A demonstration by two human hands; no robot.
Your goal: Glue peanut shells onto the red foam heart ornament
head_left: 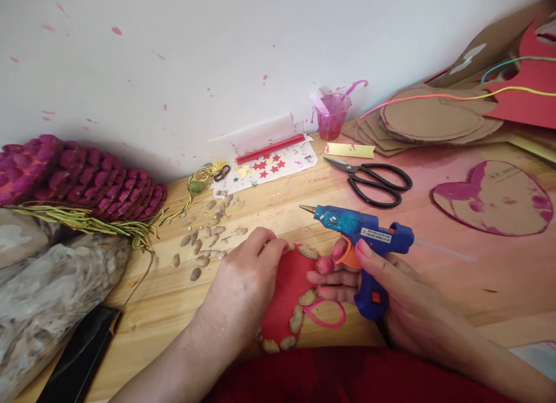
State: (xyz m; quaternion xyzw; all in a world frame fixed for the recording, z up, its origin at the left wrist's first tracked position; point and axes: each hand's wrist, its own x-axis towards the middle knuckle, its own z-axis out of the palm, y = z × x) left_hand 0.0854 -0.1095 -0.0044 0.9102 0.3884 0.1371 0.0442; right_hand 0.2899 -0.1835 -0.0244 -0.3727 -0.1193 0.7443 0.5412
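Note:
My right hand [399, 284] is wrapped around the handle of a blue hot glue gun [347, 220] with an orange trigger. Its metal nozzle points left, and a clear glue stick [447, 251] sticks out of the back. A red heart-like cutout [289, 281] lies under my hands, with peanuts [296, 319] along its edge. A pink loop [345, 313] shows at its right side. My left hand [247, 281] is closed at the cutout's upper left edge, where a peanut [289, 248] peeks out at the fingertips. The hand hides part of the cutout.
Loose peanuts [212, 239] are scattered to the left. Black-handled scissors [377, 183] lie beyond the glue gun. Farther back stand a pink-stained cup [332, 122] and stacked cardboard [434, 116]. A painted cardboard heart [499, 197] lies right, a plastic bag [65, 293] left.

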